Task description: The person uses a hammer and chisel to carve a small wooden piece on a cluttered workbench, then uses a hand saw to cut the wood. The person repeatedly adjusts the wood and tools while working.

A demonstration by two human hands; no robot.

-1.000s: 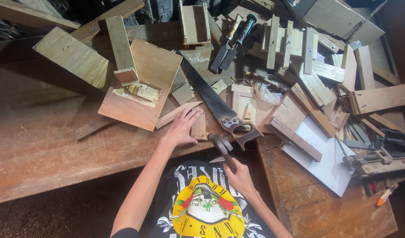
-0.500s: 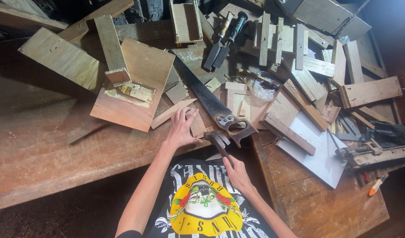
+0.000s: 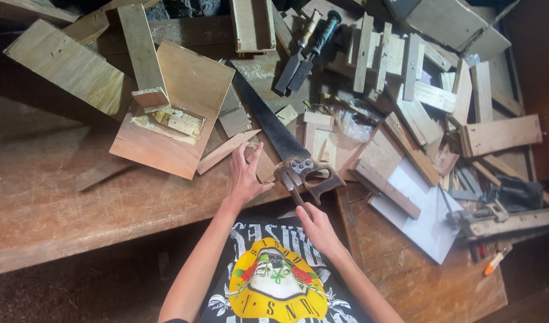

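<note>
My left hand (image 3: 243, 178) lies on the bench edge with fingers spread, thumb and forefinger steadying a small wood piece (image 3: 264, 167). My right hand (image 3: 316, 230) is below it, off the bench edge, closed on the thin handle of a tool with a forked metal head (image 3: 284, 177). That head rests right beside the small piece. A hand saw (image 3: 274, 128) lies diagonally just behind, its wooden handle (image 3: 320, 180) touching the tool's head.
A worn wooden bench (image 3: 77, 203) carries a flat board (image 3: 179, 107) with scraps on it, planks at the left, and a heap of offcuts (image 3: 406, 78) at the back right. Two dark-handled tools (image 3: 304, 54), a white sheet (image 3: 427, 215) and a clamp (image 3: 502, 218) also lie there.
The view has shifted slightly. Both hands stay at the same spot by the saw handle, with the left fingers a little more spread.
</note>
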